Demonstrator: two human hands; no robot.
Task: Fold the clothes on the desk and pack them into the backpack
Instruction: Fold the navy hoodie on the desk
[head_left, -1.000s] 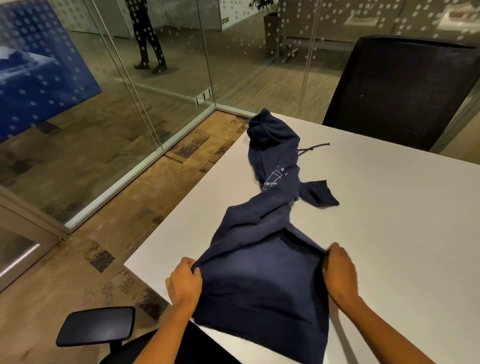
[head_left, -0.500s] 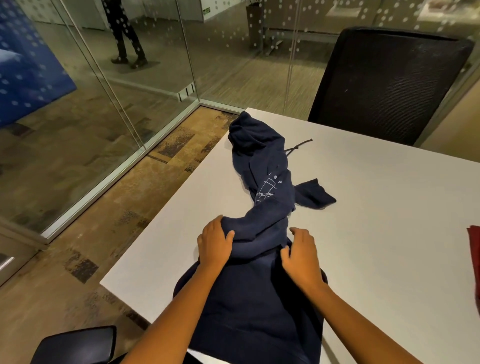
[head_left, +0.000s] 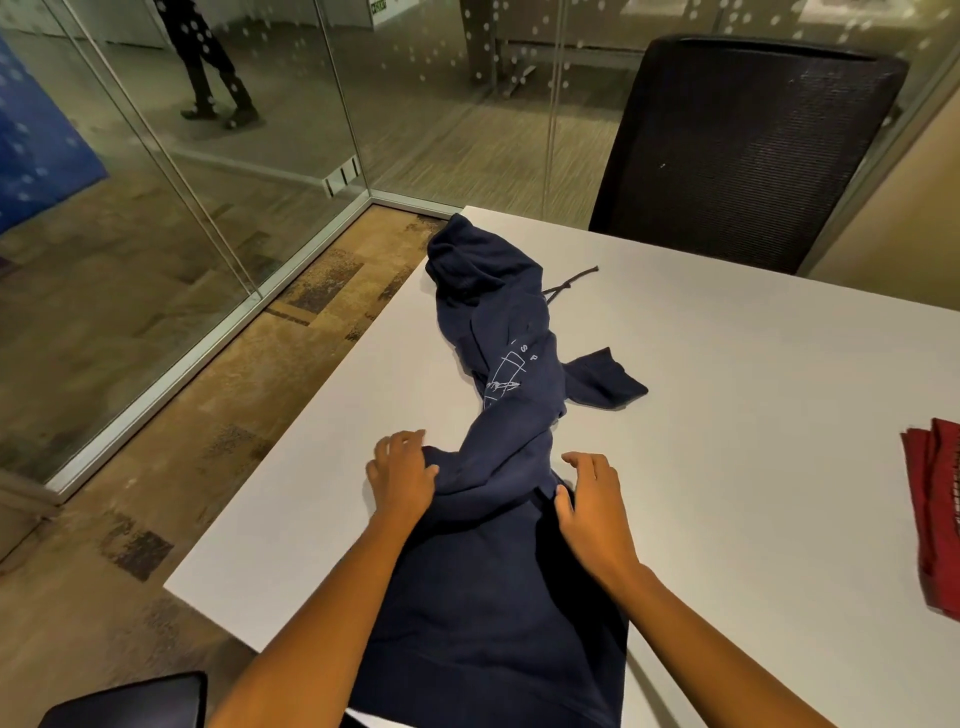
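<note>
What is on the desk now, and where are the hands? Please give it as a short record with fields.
desk: white
hoodie: navy, lying lengthwise, twisted in the middle, lower part hanging over the near edge
left hand: on the twist's left side; grip unclear
right hand: fingers relaxed, thumb at the hoodie's right side
red garment: at the right edge of view, apart from the hoodie
backpack: not in view

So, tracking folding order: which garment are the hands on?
The navy hoodie, white-printed, with the left hand and right hand on it; the red garment lies untouched at the desk's right.
</note>
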